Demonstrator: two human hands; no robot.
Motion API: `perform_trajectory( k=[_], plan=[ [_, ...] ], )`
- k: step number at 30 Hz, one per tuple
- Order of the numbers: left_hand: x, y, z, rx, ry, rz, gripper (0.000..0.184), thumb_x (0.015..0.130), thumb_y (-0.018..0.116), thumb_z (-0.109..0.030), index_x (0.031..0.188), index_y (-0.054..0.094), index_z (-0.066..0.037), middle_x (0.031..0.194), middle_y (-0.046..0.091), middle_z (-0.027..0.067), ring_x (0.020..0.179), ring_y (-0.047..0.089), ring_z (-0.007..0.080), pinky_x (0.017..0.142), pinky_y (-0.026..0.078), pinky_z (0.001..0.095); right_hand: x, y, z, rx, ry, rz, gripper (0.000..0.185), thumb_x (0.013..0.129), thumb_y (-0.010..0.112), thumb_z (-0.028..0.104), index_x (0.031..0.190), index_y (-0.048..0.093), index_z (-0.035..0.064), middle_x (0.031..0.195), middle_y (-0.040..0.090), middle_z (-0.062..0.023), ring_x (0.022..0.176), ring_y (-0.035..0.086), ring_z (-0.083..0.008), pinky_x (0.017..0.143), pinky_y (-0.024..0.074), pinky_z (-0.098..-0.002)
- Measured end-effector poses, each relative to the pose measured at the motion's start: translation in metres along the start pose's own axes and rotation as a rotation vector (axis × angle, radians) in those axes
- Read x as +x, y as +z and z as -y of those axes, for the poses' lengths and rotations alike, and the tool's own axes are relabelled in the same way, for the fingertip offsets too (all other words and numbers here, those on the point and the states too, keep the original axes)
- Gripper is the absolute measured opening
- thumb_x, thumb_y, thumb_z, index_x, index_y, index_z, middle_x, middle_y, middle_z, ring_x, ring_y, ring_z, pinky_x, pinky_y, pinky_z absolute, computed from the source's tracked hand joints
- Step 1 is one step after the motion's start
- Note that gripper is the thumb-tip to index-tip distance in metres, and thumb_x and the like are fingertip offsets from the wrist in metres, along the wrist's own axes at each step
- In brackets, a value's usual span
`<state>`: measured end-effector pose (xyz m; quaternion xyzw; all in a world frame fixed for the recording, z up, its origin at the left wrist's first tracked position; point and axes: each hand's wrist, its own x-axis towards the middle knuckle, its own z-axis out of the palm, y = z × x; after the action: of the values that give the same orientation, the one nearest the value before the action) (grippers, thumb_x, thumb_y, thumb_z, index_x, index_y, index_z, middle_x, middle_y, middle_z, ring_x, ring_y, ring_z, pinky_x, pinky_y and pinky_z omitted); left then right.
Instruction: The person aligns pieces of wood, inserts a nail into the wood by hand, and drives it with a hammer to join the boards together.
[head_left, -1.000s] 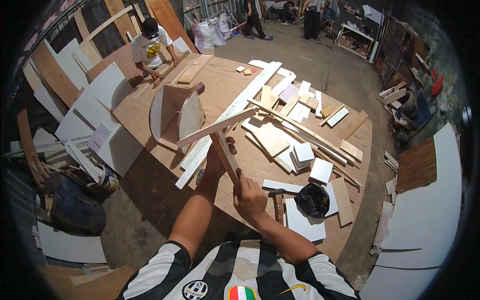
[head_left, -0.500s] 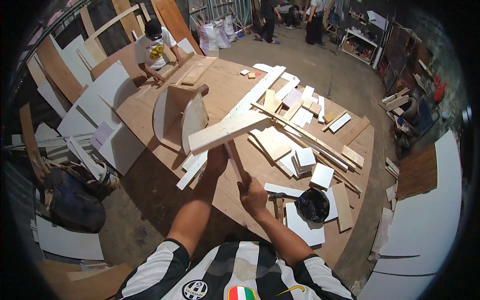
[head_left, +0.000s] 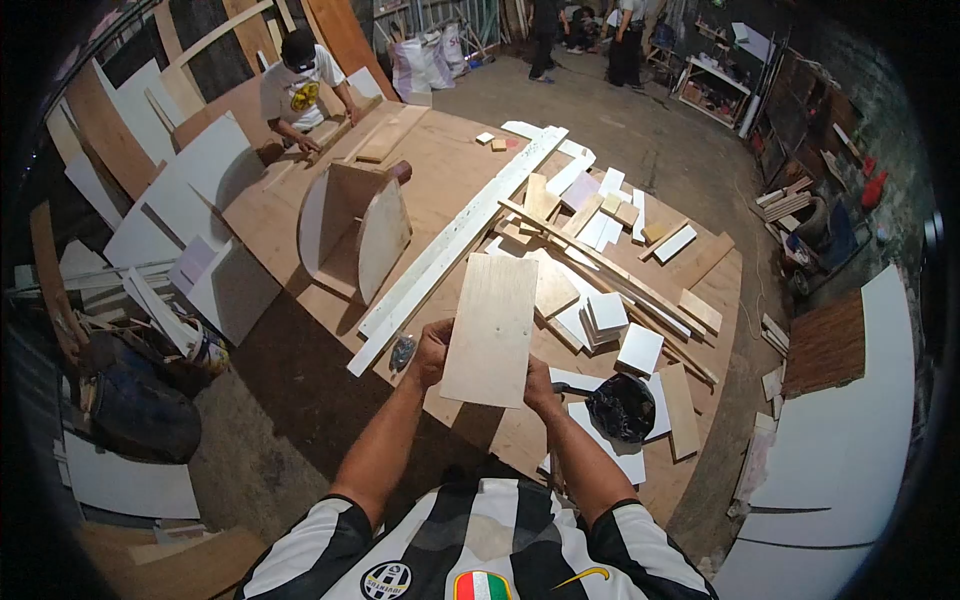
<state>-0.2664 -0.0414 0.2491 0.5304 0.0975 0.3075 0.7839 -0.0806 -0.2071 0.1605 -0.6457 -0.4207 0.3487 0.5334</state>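
A pale rectangular wooden board [head_left: 488, 330] is held up in front of me, its broad face toward the camera. My left hand [head_left: 432, 355] is closed on its left edge. On its right edge my right hand [head_left: 539, 384] is closed too, the fingers partly hidden behind the wood. Close by my left hand, at the table's edge, lies a small dark bundle [head_left: 402, 352] that I cannot make out. Right of my right hand, a black plastic-lined container [head_left: 621, 408] rests on white panels, with a dark handle beside it.
The plywood table [head_left: 440, 150] carries a curved-sided wooden piece [head_left: 385, 235], long white-faced strips [head_left: 470, 230], and stacked white blocks [head_left: 605, 315] among offcuts. Another person [head_left: 305, 90] works at the far left corner. Sheets [head_left: 190, 190] lean along the left; a white panel [head_left: 840, 430] stands right.
The board has turned from a slanted, edge-on pose to face me and come lower and nearer. My right hand has shifted right and down to the board's right edge.
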Motion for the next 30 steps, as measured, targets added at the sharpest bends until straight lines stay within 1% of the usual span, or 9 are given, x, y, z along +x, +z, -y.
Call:
perform_trajectory(
  k=[4,6,9,10,11,15,21,23,30],
  plan=[
    [-0.007,-0.001,0.014,-0.027,0.005,-0.002,0.055,0.08,0.089,-0.013,0.128,0.069,0.003,0.12,0.076,0.0117,0.104,0.073,0.0204,0.095,0.059,0.0374,0.011,-0.032,0.031,-0.302,0.06,0.202,0.052,0.089,0.078,0.015,0.137,0.062,-0.0012,0.133,0.069,-0.0175,0.126,0.065,-0.0281,0.108,0.0491,-0.0418],
    [-0.005,0.017,0.008,-0.094,0.054,0.011,0.052,0.078,0.09,-0.011,0.125,0.071,0.003,0.117,0.077,0.0109,0.102,0.074,0.0187,0.092,0.059,0.0362,0.022,-0.058,0.064,0.148,0.058,0.148,0.061,0.092,0.07,0.014,0.15,0.051,0.0037,0.137,0.063,-0.0157,0.119,0.065,-0.0261,0.102,0.0505,-0.0419],
    [-0.012,0.025,0.01,0.078,0.061,-0.042,0.041,0.084,0.087,-0.011,0.12,0.073,0.003,0.115,0.077,0.0101,0.1,0.073,0.0166,0.09,0.06,0.0336,0.033,-0.084,0.162,0.348,0.139,-0.027,0.074,0.098,0.064,0.038,0.161,0.032,0.0164,0.134,0.06,-0.0202,0.119,0.063,-0.0303,0.1,0.0508,-0.0456],
    [-0.012,0.031,0.009,0.105,0.099,-0.032,0.029,0.094,0.076,-0.01,0.119,0.072,0.004,0.113,0.077,0.0092,0.101,0.072,0.0154,0.09,0.059,0.0327,0.037,-0.086,0.187,0.298,0.147,-0.005,0.079,0.099,0.064,0.049,0.163,0.029,0.0191,0.136,0.06,-0.0237,0.122,0.062,-0.0322,0.101,0.0509,-0.0472],
    [-0.013,0.037,0.008,0.132,0.138,-0.022,0.021,0.103,0.065,-0.009,0.117,0.072,0.005,0.112,0.077,0.0083,0.102,0.071,0.0141,0.09,0.059,0.0318,0.04,-0.084,0.209,0.295,0.15,-0.011,0.079,0.099,0.064,0.049,0.163,0.029,0.0191,0.136,0.06,-0.0237,0.122,0.062,-0.0322,0.101,0.0509,-0.0472],
    [-0.016,0.044,0.006,0.203,0.145,-0.088,0.021,0.099,0.07,-0.005,0.117,0.072,0.005,0.112,0.077,0.0075,0.102,0.071,0.0142,0.091,0.059,0.0323,0.055,-0.057,0.228,-0.306,0.021,0.078,0.091,0.091,0.076,0.049,0.164,0.029,0.0222,0.152,0.051,-0.0271,0.141,0.05,-0.0419,0.116,0.0423,-0.0517],
    [-0.021,0.043,0.003,0.241,0.121,-0.076,0.023,0.095,0.072,-0.003,0.117,0.073,0.001,0.113,0.078,0.007,0.102,0.071,0.013,0.09,0.058,0.0323,0.052,-0.048,0.238,-0.275,0.017,0.077,0.085,0.09,0.079,0.041,0.162,0.037,0.0208,0.156,0.05,-0.0232,0.145,0.047,-0.0398,0.12,0.0376,-0.0517],
    [-0.014,0.042,0.011,0.442,0.256,-0.036,0.034,0.098,0.075,-0.023,0.119,0.07,0.003,0.11,0.078,0.007,0.099,0.072,0.0144,0.086,0.06,0.0338,0.052,-0.049,0.242,-0.295,0.075,0.075,0.084,0.09,0.079,0.04,0.161,0.038,0.0204,0.156,0.05,-0.0221,0.145,0.048,-0.0391,0.12,0.0382,-0.0516],
    [-0.021,0.086,0.013,0.623,0.311,-0.372,0.019,0.098,0.074,-0.018,0.108,0.072,-0.002,0.095,0.078,0.0088,0.091,0.07,0.0125,0.075,0.055,0.0312,0.012,-0.053,0.294,-0.722,0.1,0.012,0.094,0.084,0.078,0.063,0.157,0.043,0.0169,0.156,0.046,-0.0253,0.139,0.052,-0.0422,0.113,0.046,-0.0539]
  ],
)
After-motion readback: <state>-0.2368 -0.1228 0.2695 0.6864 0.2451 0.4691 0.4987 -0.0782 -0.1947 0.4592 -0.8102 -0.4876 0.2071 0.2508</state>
